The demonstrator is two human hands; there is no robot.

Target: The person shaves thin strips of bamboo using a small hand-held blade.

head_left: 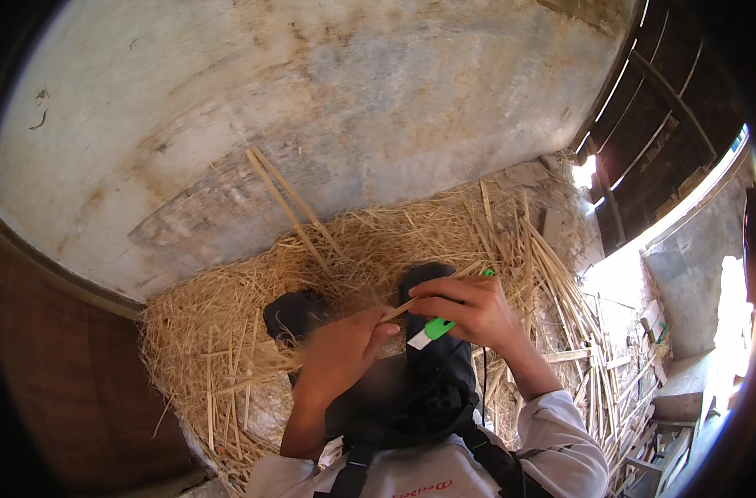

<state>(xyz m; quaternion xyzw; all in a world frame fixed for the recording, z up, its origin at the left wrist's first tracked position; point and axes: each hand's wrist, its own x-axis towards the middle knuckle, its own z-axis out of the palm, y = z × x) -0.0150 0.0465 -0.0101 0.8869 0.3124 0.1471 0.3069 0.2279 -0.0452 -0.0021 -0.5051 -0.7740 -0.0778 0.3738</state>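
A thin, pale bamboo-like strip (399,310) runs between my two hands, slanting up to the right. My left hand (341,355) is closed on its lower end, thumb and fingers pinched together. Wrapped around the upper part, my right hand (471,309) also grips a green utility knife (434,329). Its blade end points down and to the left, below the strip and apart from my left hand. Part of the knife is hidden by my right fingers. My dark-clad legs lie beneath both hands.
Straw-like shavings (395,228) cover the floor ahead and to the left. Two long pale sticks (291,203) lean against the stained wall (353,100). Several split strips (560,286) lie in a pile on the right. A dark slatted panel (660,108) stands at the upper right.
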